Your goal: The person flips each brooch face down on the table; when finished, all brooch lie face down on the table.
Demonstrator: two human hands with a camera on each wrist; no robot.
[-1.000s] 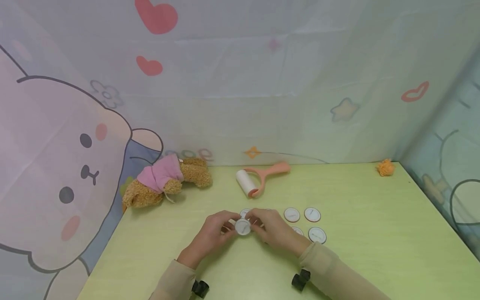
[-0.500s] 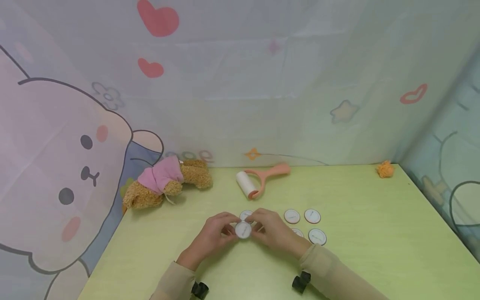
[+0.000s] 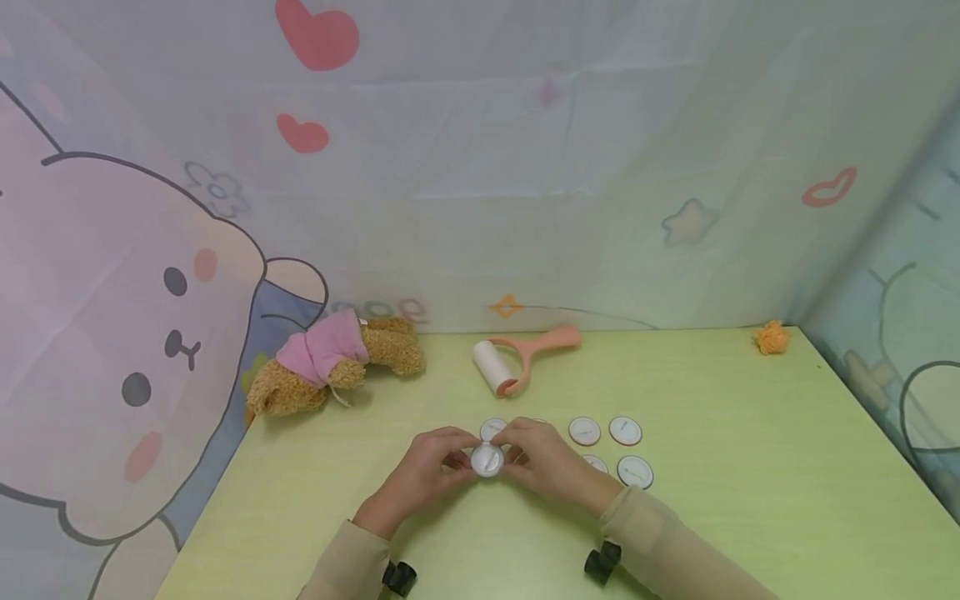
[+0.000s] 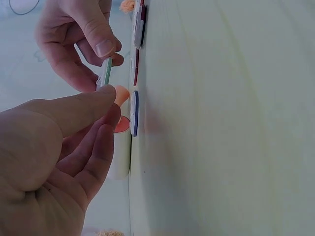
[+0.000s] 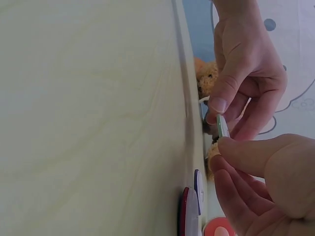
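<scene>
A round pin-back button badge (image 3: 487,460), pin side up with a green edge, is held between both hands above the table. My left hand (image 3: 429,468) pinches its left side with thumb and fingertips. The right hand (image 3: 551,468) pinches the opposite side. In the left wrist view the badge (image 4: 106,73) appears edge-on, raised off the tabletop. The right wrist view also shows the badge (image 5: 223,127) from its edge, a thumb at each end. Just behind it lies another badge (image 3: 493,429), pin side up, with a blue edge in the left wrist view.
Several more badges lie pin side up to the right, including one badge (image 3: 626,431) behind another (image 3: 635,472); the right hand partly covers some. Farther back are a lint roller (image 3: 495,367), a teddy bear in pink (image 3: 322,354) and an orange fluffy ball (image 3: 771,337).
The held badge has come slightly nearer the person, and more of the badge behind it shows. Both hands keep their pinch.
</scene>
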